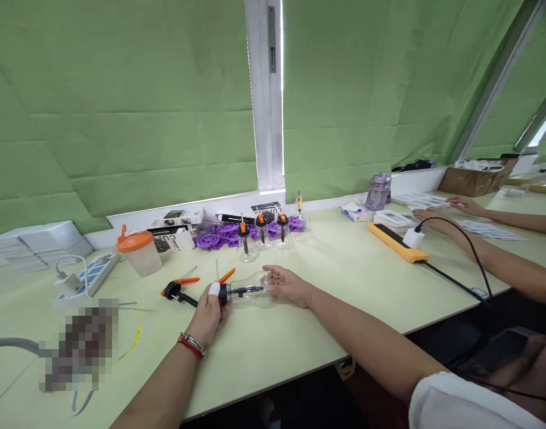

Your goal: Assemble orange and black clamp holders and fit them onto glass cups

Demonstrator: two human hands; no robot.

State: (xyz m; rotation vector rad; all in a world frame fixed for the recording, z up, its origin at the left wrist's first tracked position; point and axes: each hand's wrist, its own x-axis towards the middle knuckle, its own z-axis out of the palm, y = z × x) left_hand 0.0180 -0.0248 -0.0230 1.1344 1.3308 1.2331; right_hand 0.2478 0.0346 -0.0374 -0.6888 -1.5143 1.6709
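Note:
A clear bottle [254,280] lies on its side between my hands, a black tube inside it. My left hand [208,313] grips the black top with an orange lever at its neck; a white cover is on the thumb. The fingers of my right hand [289,286] curl round the bottle's base. Left of them, a loose black top with an orange lever [172,291] lies on the table [326,280]. Farther back, several clear bottles with black and orange tops [245,238] stand upright.
Behind the bottles lie purple plastic pieces [213,236] and printed boxes [179,238]. An orange-lidded cup [141,256] and a power strip [94,271] are left. To the right lie a yellow power strip [396,241], a purple bottle [378,192] and a co-worker's hands [431,217].

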